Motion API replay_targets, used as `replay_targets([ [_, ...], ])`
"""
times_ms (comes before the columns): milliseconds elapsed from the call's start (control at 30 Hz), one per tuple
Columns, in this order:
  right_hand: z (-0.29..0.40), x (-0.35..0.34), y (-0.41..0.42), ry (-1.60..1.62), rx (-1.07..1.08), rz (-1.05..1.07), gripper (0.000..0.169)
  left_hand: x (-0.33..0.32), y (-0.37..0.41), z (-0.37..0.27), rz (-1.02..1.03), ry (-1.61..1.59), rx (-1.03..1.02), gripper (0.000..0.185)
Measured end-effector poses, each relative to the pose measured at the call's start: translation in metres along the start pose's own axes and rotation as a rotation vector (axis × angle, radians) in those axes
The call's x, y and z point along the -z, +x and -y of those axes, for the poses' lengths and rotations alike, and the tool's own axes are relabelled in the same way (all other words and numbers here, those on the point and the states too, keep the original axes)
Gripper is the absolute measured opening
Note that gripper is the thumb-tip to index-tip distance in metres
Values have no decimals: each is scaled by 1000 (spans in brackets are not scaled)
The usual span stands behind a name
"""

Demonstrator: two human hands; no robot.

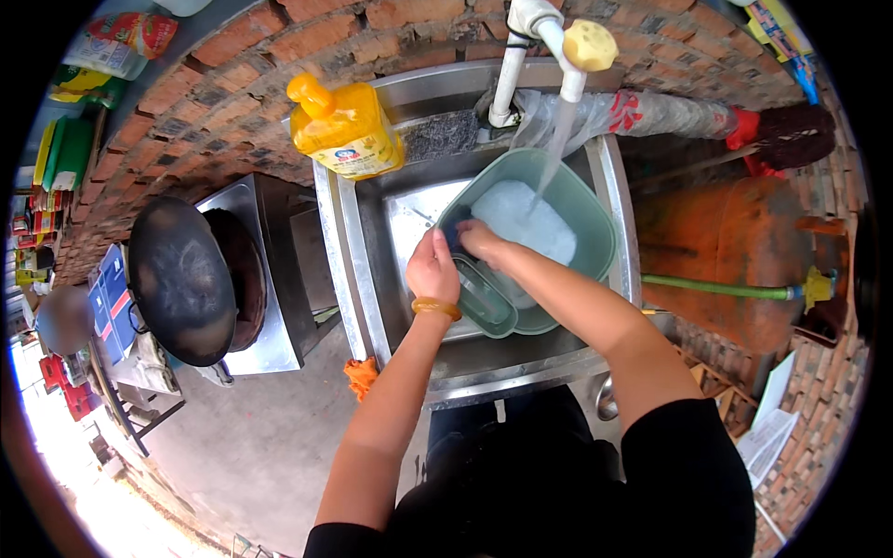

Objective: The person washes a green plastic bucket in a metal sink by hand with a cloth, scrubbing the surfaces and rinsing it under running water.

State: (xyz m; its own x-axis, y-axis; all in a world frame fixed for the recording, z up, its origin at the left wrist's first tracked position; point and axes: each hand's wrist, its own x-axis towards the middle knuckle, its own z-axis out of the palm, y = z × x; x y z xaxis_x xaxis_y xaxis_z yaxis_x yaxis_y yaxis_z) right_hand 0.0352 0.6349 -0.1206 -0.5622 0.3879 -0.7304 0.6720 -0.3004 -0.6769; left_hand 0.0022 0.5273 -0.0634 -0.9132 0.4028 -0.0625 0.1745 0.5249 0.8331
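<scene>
In the steel sink, a green plastic basin (593,202) holds foamy water, and water runs into it from the white tap (573,84). My left hand (432,268), with an amber-coloured bangle at the wrist, is at the basin's left rim, against a small green oblong container (488,300). My right hand (481,240) reaches over the basin's left part, its fingers bent at a dark blue thing (457,223) that is mostly hidden. Whether the left fingers grip the container or the dark thing is hard to see.
A yellow detergent bottle (356,132) stands on the sink's back left corner. An orange cloth (361,376) hangs at the front left corner. Left of the sink are a black wok (183,279) and a steel stove (275,328); at the right lies a rusty orange tank (725,258) with a green hose.
</scene>
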Motion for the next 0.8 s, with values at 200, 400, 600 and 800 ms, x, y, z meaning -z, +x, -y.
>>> replay_targets([
  [200, -92, -9, 117, -576, -35, 181, 38, -2, 1, 18, -63, 28, -136, 26],
  [400, -167, -10, 143, -933, 320, 160, 40, -1, -1, 8, -56, 25, -71, 25],
  [600, -47, 12, 4, -202, 56, -69, 32, 3, 0, 8, 3, 52, 43, 26],
  [800, -29, 31, -71, -154, 100, 63, 36, 1, -1, -3, 19, 30, 38, 26],
])
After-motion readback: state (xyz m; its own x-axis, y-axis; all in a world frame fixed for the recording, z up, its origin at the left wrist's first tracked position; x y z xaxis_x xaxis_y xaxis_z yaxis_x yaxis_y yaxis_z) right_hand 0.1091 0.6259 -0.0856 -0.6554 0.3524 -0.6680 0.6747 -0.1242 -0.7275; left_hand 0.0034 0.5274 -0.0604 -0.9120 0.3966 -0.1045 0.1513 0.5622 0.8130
